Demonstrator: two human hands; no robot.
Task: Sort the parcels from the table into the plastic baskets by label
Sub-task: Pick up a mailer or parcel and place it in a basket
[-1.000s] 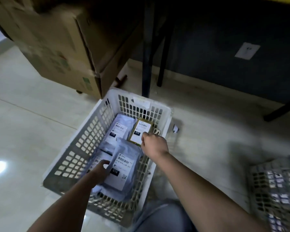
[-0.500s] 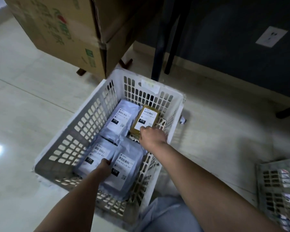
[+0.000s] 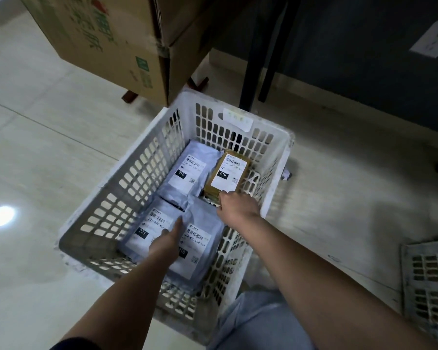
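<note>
White slatted plastic basket [image 3: 147, 178] on the floor holds three soft grey poly mailers, likely light and slippery, under the flat-fingered left hand [image 3: 166, 242], and a stiffer brown box [image 3: 226, 173] whose near edge the right hand [image 3: 238, 207] pinches.

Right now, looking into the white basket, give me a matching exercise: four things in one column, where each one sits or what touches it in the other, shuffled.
1. brown parcel
2. parcel marked 231
3. cardboard box
4. second basket

A. on the floor at the far right edge
B. behind the white basket
C. near left in the basket, under the left hand
D. far right in the basket, at the right hand

Pairs: 1-D, 2-C, 3-B, 4-A
</note>
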